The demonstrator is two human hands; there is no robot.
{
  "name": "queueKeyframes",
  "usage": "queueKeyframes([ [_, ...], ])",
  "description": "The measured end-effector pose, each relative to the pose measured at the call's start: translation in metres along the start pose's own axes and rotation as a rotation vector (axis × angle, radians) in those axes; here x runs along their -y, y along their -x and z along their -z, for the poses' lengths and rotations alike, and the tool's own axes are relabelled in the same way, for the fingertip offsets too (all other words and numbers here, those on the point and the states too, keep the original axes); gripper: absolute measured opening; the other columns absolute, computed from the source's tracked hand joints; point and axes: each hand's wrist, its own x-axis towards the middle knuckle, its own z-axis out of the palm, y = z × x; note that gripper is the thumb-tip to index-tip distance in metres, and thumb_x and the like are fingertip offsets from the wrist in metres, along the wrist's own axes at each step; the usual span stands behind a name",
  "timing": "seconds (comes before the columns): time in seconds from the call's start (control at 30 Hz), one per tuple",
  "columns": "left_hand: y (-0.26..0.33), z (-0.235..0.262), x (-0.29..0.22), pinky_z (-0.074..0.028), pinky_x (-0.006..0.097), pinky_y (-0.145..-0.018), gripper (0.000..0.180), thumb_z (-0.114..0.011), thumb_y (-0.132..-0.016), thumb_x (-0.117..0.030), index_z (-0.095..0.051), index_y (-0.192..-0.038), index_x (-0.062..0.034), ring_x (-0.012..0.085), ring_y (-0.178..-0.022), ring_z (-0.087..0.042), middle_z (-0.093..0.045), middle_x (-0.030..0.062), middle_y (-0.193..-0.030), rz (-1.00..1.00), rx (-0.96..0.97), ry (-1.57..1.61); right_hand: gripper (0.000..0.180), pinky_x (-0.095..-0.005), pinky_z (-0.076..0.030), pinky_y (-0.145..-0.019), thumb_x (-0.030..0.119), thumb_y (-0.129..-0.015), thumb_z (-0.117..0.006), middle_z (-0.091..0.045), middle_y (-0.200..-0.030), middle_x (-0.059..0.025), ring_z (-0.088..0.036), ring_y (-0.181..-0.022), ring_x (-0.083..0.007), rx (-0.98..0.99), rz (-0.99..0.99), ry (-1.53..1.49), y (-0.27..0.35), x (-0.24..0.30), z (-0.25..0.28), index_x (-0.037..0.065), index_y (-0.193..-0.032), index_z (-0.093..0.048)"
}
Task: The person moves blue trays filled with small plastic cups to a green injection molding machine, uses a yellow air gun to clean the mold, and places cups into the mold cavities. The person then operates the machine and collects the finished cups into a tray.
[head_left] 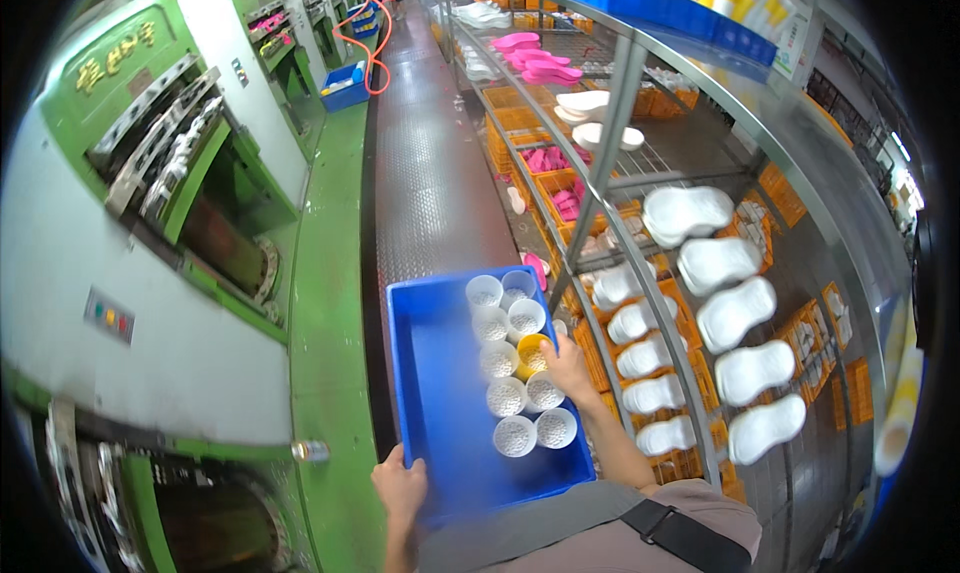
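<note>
A shallow blue tray (430,393) is at my waist, its near end against my body. My left hand (400,485) is closed on its left rim near the front corner. White cups (508,397) filled with small white pellets stand in two rows along the tray's right side; the left part shows bare blue bottom. Among them is one yellow cup (533,353), also with white pellets. My right hand (570,371) reaches over the right wall, fingers closed at the yellow cup's rim. Its fingertips are partly hidden.
Green and white press machines (200,303) line the left. Along the right runs a metal rack (612,123) with white shoe soles (755,371), pink soles (535,58) and orange crates (515,113). A can (310,451) and a blue bin (345,88) sit on the green strip beside the metal walkway (430,173).
</note>
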Motion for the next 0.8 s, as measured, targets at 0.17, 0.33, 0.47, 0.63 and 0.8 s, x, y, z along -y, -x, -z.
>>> queueKeyframes([
  [0.17, -0.205, -0.021, -0.060, -0.052, 0.045, -0.062, 0.027, -0.067, -0.072, -0.014, -0.073, -0.097, -0.0062, 0.0374, -0.056, -0.063, -0.064, 0.0190, -0.063, -0.161, -0.039, 0.000, 0.033, -0.0525, -0.048, -0.080, 0.026, -0.093, -0.058, -0.065, -0.096, -0.0297, -0.062, -0.091, -0.0491, -0.081, 0.126, 0.055, -0.188, 0.054, -0.012, -0.005, -0.103, -0.058],
  [0.33, -0.393, -0.063, -0.134, -0.051, 0.042, -0.060, 0.020, -0.068, -0.071, -0.010, -0.071, -0.089, -0.0027, 0.0328, -0.056, -0.065, -0.065, 0.0177, -0.064, -0.185, 0.035, -0.056, 0.033, -0.0518, -0.049, -0.082, 0.026, -0.093, -0.059, -0.066, -0.097, -0.0301, -0.062, -0.094, -0.0479, -0.125, 0.051, -0.066, -0.355, 0.066, -0.034, -0.003, -0.109, -0.058],
  [0.47, -0.560, -0.114, -0.185, -0.054, 0.045, -0.065, 0.024, -0.070, -0.072, -0.013, -0.074, -0.095, -0.0064, 0.0378, -0.061, -0.066, -0.065, 0.0204, -0.064, -0.173, 0.110, -0.073, 0.037, -0.0528, -0.048, -0.083, 0.029, -0.093, -0.059, -0.065, -0.095, -0.0309, -0.063, -0.093, -0.0480, -0.209, 0.021, -0.030, -0.525, 0.063, -0.072, -0.004, -0.108, -0.057],
  [0.63, -0.756, -0.136, -0.275, -0.053, 0.047, -0.067, 0.023, -0.070, -0.074, -0.013, -0.073, -0.095, -0.0046, 0.0400, -0.064, -0.066, -0.064, 0.0215, -0.064, -0.135, 0.108, -0.066, 0.035, -0.0550, -0.047, -0.080, 0.029, -0.094, -0.058, -0.064, -0.095, -0.0330, -0.061, -0.094, -0.0498, -0.124, -0.026, -0.035, -0.741, 0.118, -0.086, -0.005, -0.102, -0.055],
  [0.8, -0.935, -0.165, -0.345, -0.052, 0.048, -0.068, 0.020, -0.069, -0.075, -0.012, -0.072, -0.094, -0.0035, 0.0407, -0.066, -0.066, -0.064, 0.0219, -0.065, -0.094, 0.068, -0.108, 0.036, -0.0542, -0.048, -0.082, 0.029, -0.095, -0.057, -0.064, -0.099, -0.0325, -0.061, -0.096, -0.0502, -0.112, -0.001, -0.041, -0.938, 0.166, -0.113, -0.006, -0.105, -0.056],
])
